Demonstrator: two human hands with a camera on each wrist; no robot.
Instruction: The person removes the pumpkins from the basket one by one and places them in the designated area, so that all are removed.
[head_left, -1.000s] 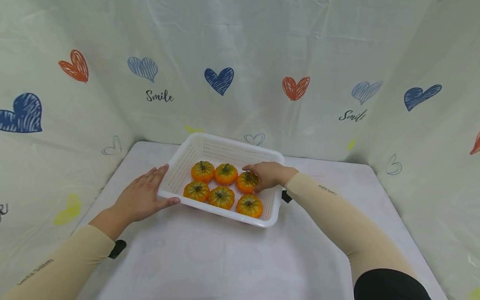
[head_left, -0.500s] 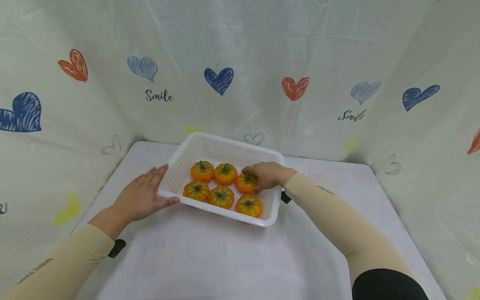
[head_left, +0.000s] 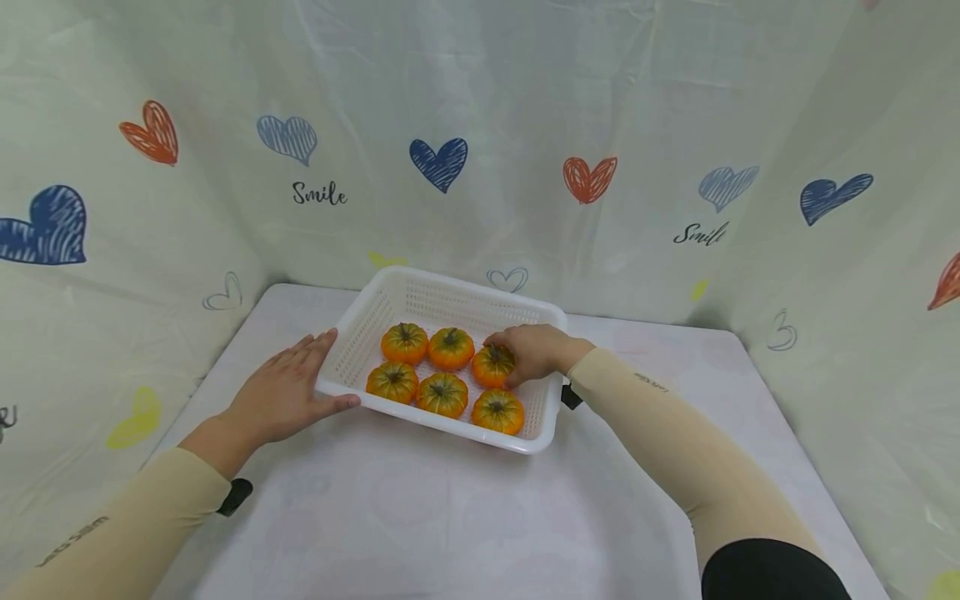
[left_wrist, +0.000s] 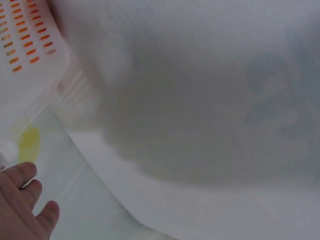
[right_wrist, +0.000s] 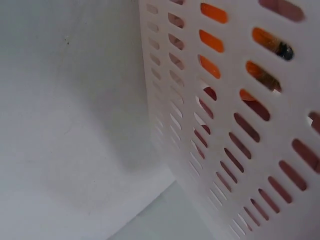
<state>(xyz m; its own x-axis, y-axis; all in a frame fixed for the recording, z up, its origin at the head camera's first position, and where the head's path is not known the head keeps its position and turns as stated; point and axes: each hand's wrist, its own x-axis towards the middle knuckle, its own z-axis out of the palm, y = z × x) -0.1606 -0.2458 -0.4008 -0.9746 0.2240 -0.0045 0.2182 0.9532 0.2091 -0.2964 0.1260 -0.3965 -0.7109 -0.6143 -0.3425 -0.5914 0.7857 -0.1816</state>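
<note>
A white plastic basket (head_left: 480, 293) with slotted walls stands on the table, turned at a slant. Inside it sit several small orange pumpkins with green-streaked tops, in two rows, among them a front-row pumpkin (head_left: 442, 394). My right hand (head_left: 542, 350) reaches over the basket's right end and grips the rightmost pumpkin (head_left: 491, 367) of the back row. Its fingers are partly hidden behind that pumpkin. My left hand (head_left: 281, 392) rests against the basket's left end, fingers straight and spread, thumb at the near rim. Orange shows through the basket wall (right_wrist: 235, 95) in the right wrist view.
A white cloth covers the table (head_left: 420, 517). Behind and beside it hangs a pale curtain (head_left: 510, 92) printed with hearts and the word Smile. The basket's far side stands close to the table's back edge.
Both hands, the basket and the pumpkins stay almost where they were. Only a slight shift of the head view shows.
</note>
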